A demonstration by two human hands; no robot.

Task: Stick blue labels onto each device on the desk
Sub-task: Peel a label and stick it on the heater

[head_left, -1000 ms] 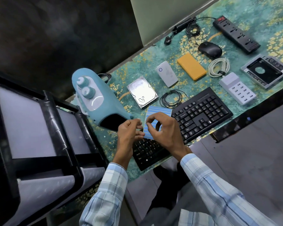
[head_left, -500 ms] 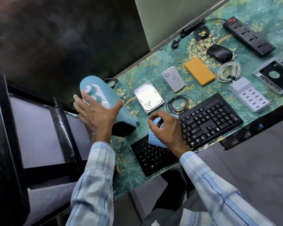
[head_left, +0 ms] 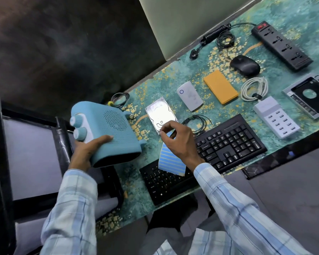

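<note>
My left hand (head_left: 88, 150) grips the blue fan heater (head_left: 107, 133), tilted up off the desk (head_left: 175, 74) at its left edge. My right hand (head_left: 179, 142) pinches the striped blue label sheet (head_left: 170, 161) over the black keyboard (head_left: 226, 144) at the near edge, fingertips just beside the bare hard drive (head_left: 160, 114).
</note>
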